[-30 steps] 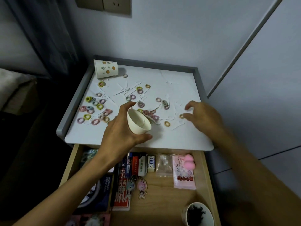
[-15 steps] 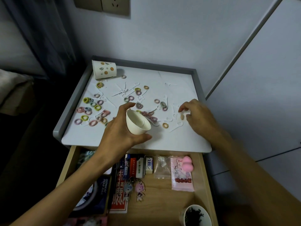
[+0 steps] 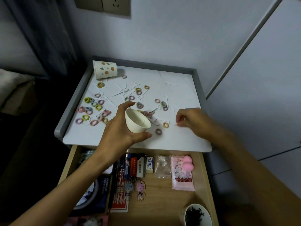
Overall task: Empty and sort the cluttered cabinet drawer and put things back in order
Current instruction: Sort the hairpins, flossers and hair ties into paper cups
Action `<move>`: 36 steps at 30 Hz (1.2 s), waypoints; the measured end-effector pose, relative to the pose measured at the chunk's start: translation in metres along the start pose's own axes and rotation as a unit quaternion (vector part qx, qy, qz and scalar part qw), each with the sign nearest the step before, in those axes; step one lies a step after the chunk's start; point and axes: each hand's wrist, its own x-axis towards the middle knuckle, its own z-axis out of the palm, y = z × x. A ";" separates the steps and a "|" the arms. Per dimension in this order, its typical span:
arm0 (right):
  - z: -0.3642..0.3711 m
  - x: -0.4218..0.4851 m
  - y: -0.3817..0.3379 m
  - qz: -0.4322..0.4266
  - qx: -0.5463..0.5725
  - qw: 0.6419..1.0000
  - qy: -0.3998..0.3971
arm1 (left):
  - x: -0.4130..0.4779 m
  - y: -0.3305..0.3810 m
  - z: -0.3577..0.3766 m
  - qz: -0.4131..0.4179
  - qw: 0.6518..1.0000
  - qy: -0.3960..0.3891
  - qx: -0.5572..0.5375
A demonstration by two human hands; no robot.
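Left hand [image 3: 120,128] grips a tilted white cup [image 3: 138,122] over the cabinet top [image 3: 179,141]. Right hand [image 3: 193,122]: fingers curled, tips on the top near an orange ring [image 3: 165,125]. We cannot tell whether they pinch anything. More rings lie scattered across the top. Drawer [image 3: 162,201] is open below.

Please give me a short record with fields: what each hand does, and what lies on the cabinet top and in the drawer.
Left hand: grips white cup, tilted, over cabinet top
Right hand: pinches small pale item, kind unclear
Cabinet top: scattered coloured hair ties
Patterned cup: on its side, back left corner
Drawer: open; eraser, pink sponge, keychains inside
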 end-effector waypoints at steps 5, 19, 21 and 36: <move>-0.008 0.025 0.011 0.123 0.136 0.971 0.155 | 0.000 0.000 0.001 -0.004 1.000 0.003 -0.007; 0.021 0.052 -0.014 0.200 -0.061 0.969 0.130 | 0.001 0.000 -0.003 -0.016 1.000 0.006 -0.019; 0.018 0.051 -0.014 0.204 -0.077 0.967 0.134 | 0.000 0.000 -0.004 -0.018 1.000 0.005 -0.022; -0.017 0.041 -0.033 0.045 0.225 0.949 0.216 | 0.001 0.000 -0.004 -0.022 1.000 0.008 -0.005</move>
